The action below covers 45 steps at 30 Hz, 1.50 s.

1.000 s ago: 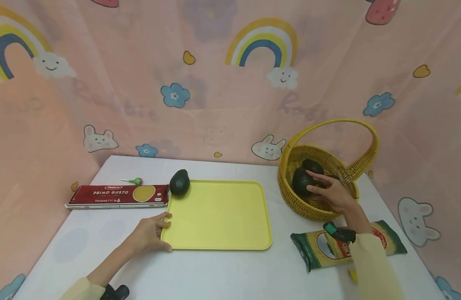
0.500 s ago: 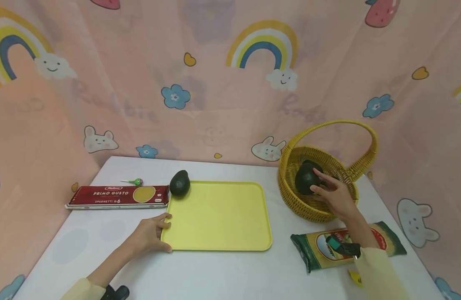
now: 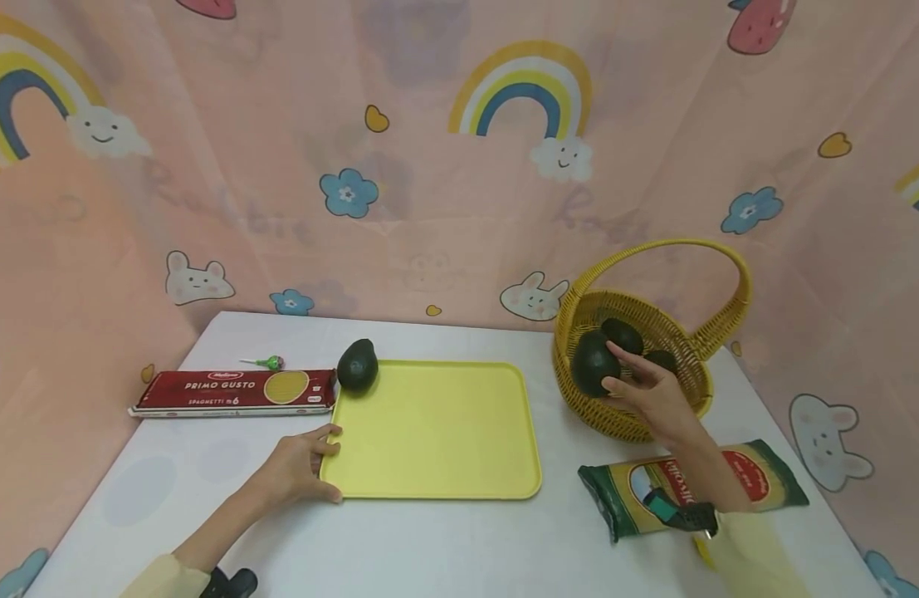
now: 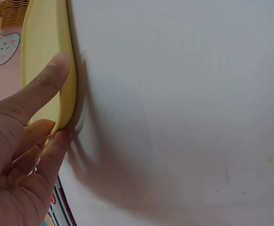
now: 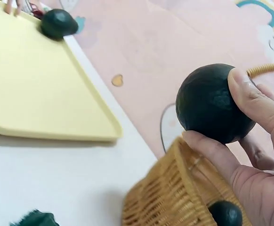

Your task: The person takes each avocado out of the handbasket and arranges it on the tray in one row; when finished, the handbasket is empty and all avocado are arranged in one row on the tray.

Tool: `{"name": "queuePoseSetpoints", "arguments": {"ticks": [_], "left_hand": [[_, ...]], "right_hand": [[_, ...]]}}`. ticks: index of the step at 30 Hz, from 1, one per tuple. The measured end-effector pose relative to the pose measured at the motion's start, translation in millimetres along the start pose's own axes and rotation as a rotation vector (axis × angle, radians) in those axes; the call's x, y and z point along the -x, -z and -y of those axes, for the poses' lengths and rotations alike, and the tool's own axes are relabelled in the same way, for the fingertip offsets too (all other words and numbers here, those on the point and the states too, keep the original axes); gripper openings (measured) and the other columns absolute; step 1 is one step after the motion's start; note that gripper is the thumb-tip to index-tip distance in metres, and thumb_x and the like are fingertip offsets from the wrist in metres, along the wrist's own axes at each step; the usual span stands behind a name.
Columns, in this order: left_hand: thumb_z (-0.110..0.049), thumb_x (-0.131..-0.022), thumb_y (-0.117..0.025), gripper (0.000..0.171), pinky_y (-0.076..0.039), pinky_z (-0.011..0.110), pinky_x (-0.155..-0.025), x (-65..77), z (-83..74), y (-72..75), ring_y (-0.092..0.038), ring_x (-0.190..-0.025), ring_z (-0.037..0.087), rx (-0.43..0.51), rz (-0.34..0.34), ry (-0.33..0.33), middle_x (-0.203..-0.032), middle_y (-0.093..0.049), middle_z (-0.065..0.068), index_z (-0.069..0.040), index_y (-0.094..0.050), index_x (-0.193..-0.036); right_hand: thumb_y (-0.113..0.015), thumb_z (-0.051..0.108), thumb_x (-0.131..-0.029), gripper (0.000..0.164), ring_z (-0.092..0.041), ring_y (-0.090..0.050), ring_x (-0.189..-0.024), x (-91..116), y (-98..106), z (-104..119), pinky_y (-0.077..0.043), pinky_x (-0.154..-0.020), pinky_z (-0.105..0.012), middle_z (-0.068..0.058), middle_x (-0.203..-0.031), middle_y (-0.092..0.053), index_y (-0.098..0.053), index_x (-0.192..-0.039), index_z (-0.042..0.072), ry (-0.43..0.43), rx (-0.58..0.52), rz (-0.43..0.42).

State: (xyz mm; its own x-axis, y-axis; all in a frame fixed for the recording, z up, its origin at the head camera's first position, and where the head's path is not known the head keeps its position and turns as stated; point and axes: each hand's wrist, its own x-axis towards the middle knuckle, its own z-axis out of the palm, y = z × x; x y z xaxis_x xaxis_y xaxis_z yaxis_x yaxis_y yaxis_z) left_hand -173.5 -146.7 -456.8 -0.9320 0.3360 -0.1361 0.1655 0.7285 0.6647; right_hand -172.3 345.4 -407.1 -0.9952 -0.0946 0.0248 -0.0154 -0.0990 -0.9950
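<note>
My right hand (image 3: pixel 651 397) grips a dark green avocado (image 3: pixel 593 365) between thumb and fingers, above the near left part of the yellow wicker basket (image 3: pixel 627 423). In the right wrist view the held avocado (image 5: pixel 214 103) is up over the basket's rim. Two more dark avocados, one of them (image 3: pixel 622 335) behind the held one, lie inside the basket. My left hand (image 3: pixel 298 469) holds the left edge of a yellow tray (image 3: pixel 437 432), its thumb on the near corner. The left wrist view has the fingers around the tray's rim (image 4: pixel 67 94). Another avocado (image 3: pixel 358 366) sits at the tray's far left corner.
A red spaghetti pack (image 3: pixel 235 392) lies left of the tray, with a green-wrapped lollipop (image 3: pixel 271 363) behind it. Under my right forearm is a green and yellow pasta bag (image 3: pixel 623 498), and a small yellow item (image 3: pixel 702 551) shows beside the sleeve. A patterned pink cloth hangs behind the table.
My right hand has moved left and toward the basket's near rim with the avocado, uncovering the others in the basket. The left hand and the tray stay in place.
</note>
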Motion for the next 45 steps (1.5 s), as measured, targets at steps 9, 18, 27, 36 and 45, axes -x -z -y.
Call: {"name": "queuePoseSetpoints", "arguments": {"ticks": [9,18,27,36,45], "left_hand": [[-0.014,-0.051,-0.094,0.075,-0.056,0.031,-0.083,0.1,-0.1,1.5,-0.065,-0.101,0.026,0.015,0.002,-0.001,-0.139,-0.050,0.020,0.014,-0.063,-0.113],[-0.014,-0.051,-0.094,0.074,-0.056,0.029,-0.082,-1.6,2.4,0.1,-0.065,-0.100,0.024,0.011,-0.012,0.016,-0.139,-0.050,0.019,0.012,-0.064,-0.113],[-0.013,-0.051,-0.093,0.073,-0.056,0.029,-0.082,-2.1,1.6,-0.7,-0.065,-0.102,0.027,0.017,-0.011,0.017,-0.139,-0.050,0.019,0.013,-0.063,-0.113],[-0.016,-0.051,-0.094,0.073,-0.055,0.030,-0.084,-0.7,1.6,-0.1,-0.064,-0.104,0.027,-0.040,-0.017,0.017,-0.138,-0.052,0.018,0.011,-0.065,-0.112],[-0.015,-0.051,-0.094,0.072,-0.055,0.031,-0.085,-3.2,2.7,-3.5,-0.065,-0.102,0.024,-0.047,-0.017,0.023,-0.137,-0.053,0.015,0.010,-0.065,-0.113]], "right_hand": [[-0.057,-0.004,-0.093,0.056,-0.013,-0.068,-0.095,-1.8,-19.7,-15.5,-0.056,-0.083,-0.030,0.007,-0.125,-0.058,-0.047,-0.143,0.018,0.101,0.074,0.087],[-0.065,-0.003,-0.088,0.054,-0.002,-0.064,-0.096,-10.4,-47.2,-37.3,-0.056,-0.076,-0.020,0.016,-0.126,-0.055,-0.055,-0.137,0.018,0.115,0.123,0.081],[-0.062,-0.003,-0.090,0.058,-0.009,-0.060,-0.111,-23.2,-70.3,-48.4,-0.056,-0.084,-0.039,-0.016,-0.151,-0.033,-0.040,-0.143,0.000,0.076,0.104,0.139],[-0.065,0.001,-0.089,0.062,-0.020,-0.055,-0.120,-41.2,-80.2,-64.8,-0.054,-0.087,-0.041,-0.019,-0.154,-0.027,-0.038,-0.145,0.001,0.021,0.079,0.157],[-0.065,-0.004,-0.087,0.062,-0.024,-0.053,-0.121,-52.1,-84.7,-72.6,-0.055,-0.084,-0.042,-0.018,-0.153,-0.029,-0.038,-0.143,-0.004,0.002,0.021,0.097]]}}
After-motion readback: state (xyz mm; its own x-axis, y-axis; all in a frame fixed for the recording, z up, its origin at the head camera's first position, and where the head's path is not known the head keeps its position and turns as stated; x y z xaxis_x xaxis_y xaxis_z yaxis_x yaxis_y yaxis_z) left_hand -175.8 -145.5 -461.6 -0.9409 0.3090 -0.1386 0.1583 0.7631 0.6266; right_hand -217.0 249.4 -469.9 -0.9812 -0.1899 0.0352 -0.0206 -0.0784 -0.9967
